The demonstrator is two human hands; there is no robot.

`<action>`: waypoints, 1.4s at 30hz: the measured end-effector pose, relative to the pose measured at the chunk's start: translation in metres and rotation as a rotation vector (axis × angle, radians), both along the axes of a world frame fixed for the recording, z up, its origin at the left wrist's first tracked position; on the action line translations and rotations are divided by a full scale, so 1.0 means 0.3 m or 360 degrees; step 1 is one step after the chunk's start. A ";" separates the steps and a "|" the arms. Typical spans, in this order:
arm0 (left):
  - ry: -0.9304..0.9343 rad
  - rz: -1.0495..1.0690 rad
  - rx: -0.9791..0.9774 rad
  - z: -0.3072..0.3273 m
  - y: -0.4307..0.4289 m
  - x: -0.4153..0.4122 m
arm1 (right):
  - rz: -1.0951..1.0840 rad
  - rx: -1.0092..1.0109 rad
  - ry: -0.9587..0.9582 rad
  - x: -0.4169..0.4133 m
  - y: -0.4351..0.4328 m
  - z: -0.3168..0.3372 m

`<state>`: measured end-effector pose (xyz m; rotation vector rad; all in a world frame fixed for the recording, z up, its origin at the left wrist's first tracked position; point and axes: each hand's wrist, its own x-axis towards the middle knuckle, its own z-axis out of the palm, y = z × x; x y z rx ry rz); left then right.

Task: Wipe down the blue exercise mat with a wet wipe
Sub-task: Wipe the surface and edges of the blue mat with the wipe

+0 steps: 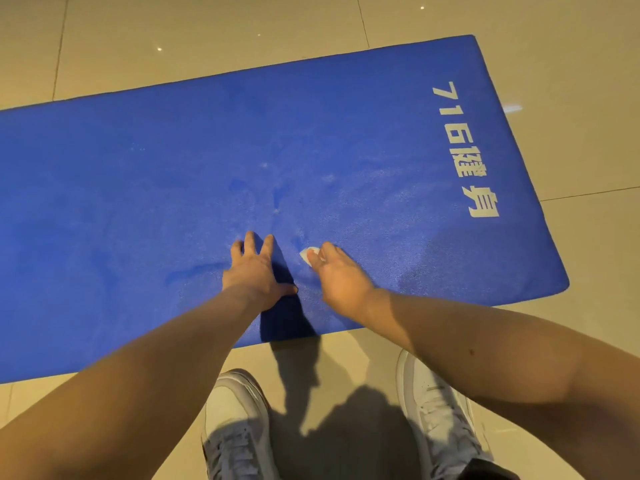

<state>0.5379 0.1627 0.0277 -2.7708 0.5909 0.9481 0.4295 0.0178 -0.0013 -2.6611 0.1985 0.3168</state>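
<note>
The blue exercise mat lies flat across the tiled floor, with white lettering near its right end. My left hand presses flat on the mat near its front edge, fingers spread. Just to its right, my right hand pinches a small white wet wipe against the mat's surface. Pale smudges and darker damp patches mark the mat beyond both hands.
Beige floor tiles surround the mat on all sides. My two white sneakers stand on the tiles just in front of the mat's near edge. The mat's right end has a rounded corner.
</note>
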 end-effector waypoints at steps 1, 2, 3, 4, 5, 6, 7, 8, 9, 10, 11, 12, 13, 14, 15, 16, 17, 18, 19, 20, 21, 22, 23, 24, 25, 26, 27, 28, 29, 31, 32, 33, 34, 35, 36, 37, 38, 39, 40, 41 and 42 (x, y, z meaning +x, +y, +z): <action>0.0014 -0.0011 0.0020 0.000 0.009 -0.011 | -0.0017 -0.0005 0.0009 -0.004 -0.024 0.008; 0.0022 -0.0022 0.0019 -0.001 0.014 -0.019 | -0.0071 -0.0022 0.0010 -0.008 -0.056 0.013; 0.0026 -0.0023 0.0002 -0.001 0.017 -0.025 | -0.0152 -0.0053 0.0006 -0.015 -0.094 0.020; 0.0026 -0.0017 -0.0019 -0.005 0.016 -0.028 | -0.0237 -0.0110 0.0001 -0.021 -0.140 0.022; 0.0021 -0.0013 -0.0035 -0.009 0.016 -0.029 | -0.0323 -0.0165 -0.0005 -0.027 -0.184 0.024; 0.0016 -0.0012 -0.0043 -0.013 0.015 -0.029 | -0.0412 -0.0207 -0.0005 -0.034 -0.224 0.020; 0.0010 -0.0013 -0.0050 -0.017 0.015 -0.028 | -0.0490 -0.0229 0.0008 -0.038 -0.253 0.012; 0.0002 -0.0017 -0.0053 -0.019 0.016 -0.027 | -0.0553 -0.0222 0.0026 -0.039 -0.266 0.003; -0.0005 -0.0021 -0.0052 -0.020 0.017 -0.027 | -0.0604 -0.0191 0.0040 -0.041 -0.261 0.000; -0.0014 -0.0028 -0.0050 -0.020 0.018 -0.028 | -0.0626 -0.0165 0.0053 -0.040 -0.243 -0.012; -0.0024 -0.0034 -0.0048 -0.021 0.018 -0.029 | -0.0620 -0.0145 0.0041 -0.041 -0.208 -0.013; -0.0033 -0.0039 -0.0046 -0.022 0.017 -0.029 | -0.0575 -0.0138 0.0021 -0.043 -0.164 -0.016; -0.0039 -0.0038 -0.0045 -0.021 0.016 -0.030 | -0.0511 -0.0126 -0.0007 -0.049 -0.114 -0.016; -0.0043 -0.0033 -0.0043 -0.022 0.015 -0.031 | -0.0450 -0.0100 -0.0052 -0.059 -0.064 -0.020; -0.0045 -0.0028 -0.0040 -0.022 0.016 -0.032 | -0.0341 -0.0117 -0.0041 -0.072 -0.011 -0.012; -0.0048 -0.0024 -0.0035 -0.021 0.015 -0.033 | -0.0178 -0.0224 -0.0062 -0.091 0.041 -0.011; -0.0049 -0.0022 -0.0031 -0.023 0.015 -0.034 | 0.0027 -0.0366 -0.0039 -0.113 0.089 -0.008; -0.0051 -0.0021 -0.0027 -0.024 0.015 -0.034 | 0.0221 -0.0502 0.0032 -0.135 0.126 -0.012; -0.0053 -0.0018 -0.0024 -0.024 0.016 -0.035 | 0.0286 -0.0579 0.0052 -0.148 0.144 -0.009; -0.0053 -0.0014 -0.0024 -0.023 0.017 -0.036 | 0.0303 -0.0608 0.0047 -0.152 0.148 -0.019; -0.0047 -0.0008 -0.0024 -0.020 0.019 -0.037 | 0.0294 -0.0531 0.0039 -0.155 0.141 -0.018; -0.0038 0.0004 -0.0025 -0.016 0.022 -0.041 | 0.0293 -0.0464 -0.0016 -0.155 0.123 -0.024; -0.0029 0.0023 -0.0030 -0.011 0.026 -0.046 | 0.0184 -0.0300 -0.0042 -0.153 0.099 -0.013; -0.0020 0.0044 -0.0035 -0.005 0.031 -0.056 | 0.0087 -0.0190 -0.0026 -0.148 0.064 0.000; -0.0008 0.0059 -0.0031 0.003 0.036 -0.069 | 0.0007 -0.0114 -0.0034 -0.153 0.027 0.023; 0.0009 0.0060 -0.0016 0.010 0.044 -0.085 | -0.0072 -0.0124 -0.0041 -0.161 -0.013 0.035; 0.0030 0.0046 0.0011 0.015 0.051 -0.101 | -0.0152 -0.0139 0.0000 -0.174 -0.059 0.043; 0.0053 0.0023 0.0048 0.019 0.061 -0.118 | -0.0293 -0.0105 0.0052 -0.191 -0.103 0.043; 0.0066 0.0002 0.0082 0.021 0.065 -0.131 | -0.0457 -0.0047 0.0090 -0.207 -0.143 0.040; 0.0066 -0.0017 0.0108 0.027 0.071 -0.149 | -0.0642 -0.0123 0.0175 -0.222 -0.199 0.013; 0.0059 -0.0017 0.0096 0.025 0.072 -0.154 | -0.0651 -0.0189 0.0218 -0.227 -0.200 0.004; 0.0053 -0.0010 0.0075 0.021 0.069 -0.157 | -0.0705 -0.0198 0.0207 -0.229 -0.183 0.005; 0.0050 0.0000 0.0052 0.016 0.066 -0.158 | -0.0675 -0.0273 0.0216 -0.230 -0.155 0.011; 0.0046 0.0007 0.0036 0.014 0.064 -0.160 | -0.0628 -0.0302 0.0152 -0.226 -0.118 0.014; 0.0040 0.0006 0.0030 0.014 0.065 -0.160 | -0.0549 -0.0348 0.0139 -0.222 -0.074 0.020; 0.0034 0.0003 0.0032 0.014 0.065 -0.161 | -0.0477 -0.0345 0.0135 -0.223 -0.019 0.024; 0.0032 0.0007 0.0032 0.014 0.065 -0.162 | -0.0443 -0.0287 0.0105 -0.228 0.041 0.015; 0.0032 0.0020 0.0026 0.013 0.064 -0.162 | -0.0339 -0.0279 0.0087 -0.234 0.108 -0.002; 0.0035 0.0036 0.0017 0.011 0.062 -0.161 | -0.0271 -0.0244 0.0053 -0.241 0.166 -0.001; 0.0043 0.0046 0.0017 0.011 0.061 -0.162 | -0.0210 -0.0243 0.0049 -0.243 0.212 0.006; 0.0049 0.0052 0.0024 0.012 0.059 -0.162 | -0.0159 -0.0253 0.0063 -0.247 0.233 0.001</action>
